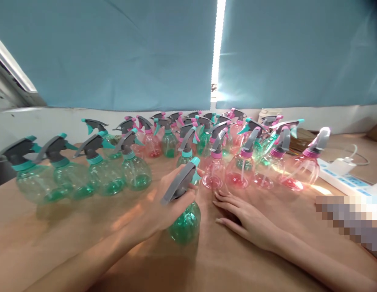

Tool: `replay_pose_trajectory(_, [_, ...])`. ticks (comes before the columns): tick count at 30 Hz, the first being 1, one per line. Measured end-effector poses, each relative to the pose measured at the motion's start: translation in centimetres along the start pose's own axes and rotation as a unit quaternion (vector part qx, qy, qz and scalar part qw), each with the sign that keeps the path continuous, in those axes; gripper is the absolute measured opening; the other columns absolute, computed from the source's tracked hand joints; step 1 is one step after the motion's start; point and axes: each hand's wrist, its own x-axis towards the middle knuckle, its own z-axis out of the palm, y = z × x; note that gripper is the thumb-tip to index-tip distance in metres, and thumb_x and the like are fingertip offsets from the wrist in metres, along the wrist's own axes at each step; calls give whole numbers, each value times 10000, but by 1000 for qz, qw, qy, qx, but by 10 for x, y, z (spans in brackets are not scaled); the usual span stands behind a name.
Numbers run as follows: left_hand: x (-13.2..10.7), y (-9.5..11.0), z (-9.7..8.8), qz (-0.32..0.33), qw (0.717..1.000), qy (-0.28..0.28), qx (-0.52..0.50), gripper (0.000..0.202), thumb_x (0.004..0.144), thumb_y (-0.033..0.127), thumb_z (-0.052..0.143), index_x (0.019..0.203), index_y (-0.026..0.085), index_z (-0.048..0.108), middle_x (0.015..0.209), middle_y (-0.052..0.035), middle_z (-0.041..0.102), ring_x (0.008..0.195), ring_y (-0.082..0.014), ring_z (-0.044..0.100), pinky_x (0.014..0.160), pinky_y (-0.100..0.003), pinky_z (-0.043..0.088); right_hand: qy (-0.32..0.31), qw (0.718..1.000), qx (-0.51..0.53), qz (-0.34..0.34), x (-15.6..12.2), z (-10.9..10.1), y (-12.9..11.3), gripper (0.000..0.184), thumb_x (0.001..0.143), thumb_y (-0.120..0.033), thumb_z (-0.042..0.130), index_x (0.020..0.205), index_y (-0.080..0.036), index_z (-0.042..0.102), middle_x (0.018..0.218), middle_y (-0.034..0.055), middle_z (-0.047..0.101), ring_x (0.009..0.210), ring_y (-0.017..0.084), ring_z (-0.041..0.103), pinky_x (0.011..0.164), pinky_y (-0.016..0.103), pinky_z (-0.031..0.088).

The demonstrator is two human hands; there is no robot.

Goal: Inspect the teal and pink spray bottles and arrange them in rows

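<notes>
My left hand (164,207) is wrapped round the neck of a green spray bottle (186,225) with a grey and teal trigger head, close in front of me. Palm down, my right hand (246,215) lies on the brown table (225,259) with its fingers stretched out, holding nothing. Just beyond its fingertips stands a pink spray bottle (213,172), and another pink spray bottle (239,174) is beside that one. To the left, several green spray bottles stand in a row, the nearest to my left hand being a green spray bottle (136,172).
Behind are more green and pink spray bottles, crowded together, among them a pink bottle (152,144). A white power strip (343,178) with a plugged-in adapter (343,165) lies on the right. Blue curtains (130,56) hang behind the table.
</notes>
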Motion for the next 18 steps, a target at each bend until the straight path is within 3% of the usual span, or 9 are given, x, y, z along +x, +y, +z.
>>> replay_pose_trajectory(6, [4, 2, -1, -21, 999, -23, 19, 398, 824, 261, 489, 1216, 280, 557, 742, 22, 589, 607, -159, 577, 600, -277, 503, -30, 1000, 1, 5, 1, -4, 0, 513, 936, -463, 496, 1354, -167, 529, 1436, 116, 503, 1358, 280, 421, 1091, 495, 405])
replay_pose_trajectory(13, [3, 0, -3, -32, 999, -27, 33, 382, 836, 305, 495, 1212, 290, 563, 703, 24, 591, 506, -152, 538, 533, -284, 478, -36, 999, 6, 5, -2, -4, 3, 512, 941, -446, 498, 1383, -188, 498, 1449, 105, 489, 1370, 280, 402, 1102, 503, 388])
replay_pose_trajectory(18, [0, 2, -7, -24, 997, -41, 54, 331, 873, 294, 509, 1200, 305, 559, 677, 39, 554, 541, -157, 553, 605, -292, 507, -28, 1000, 8, 1, -3, -2, 4, 507, 937, -432, 511, 1387, -199, 496, 1465, 100, 466, 1370, 283, 401, 1109, 510, 375])
